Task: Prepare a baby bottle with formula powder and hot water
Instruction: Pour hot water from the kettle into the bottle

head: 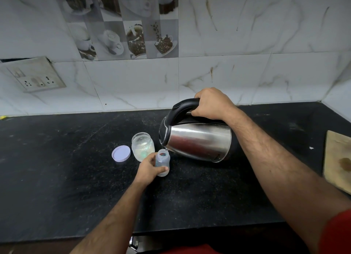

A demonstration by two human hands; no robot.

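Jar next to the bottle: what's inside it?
The open jar holds pale powder in its lower part, with something greenish showing faintly through the wall. Its lid lies beside it. Whether a scoop is buried inside cannot be told.

- The wooden board (340, 161) runs off the right edge.
- The left hand (149, 170) covers much of the baby bottle (163, 161).
- The bottle's contents are unclear.

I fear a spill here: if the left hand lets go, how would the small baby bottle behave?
The baby bottle looks tall and narrow, so it would probably tip easily. Its translucent wall suggests light plastic, so a nudge from the kettle spout might shift it. The left hand gripping it likely gives needed steadiness.
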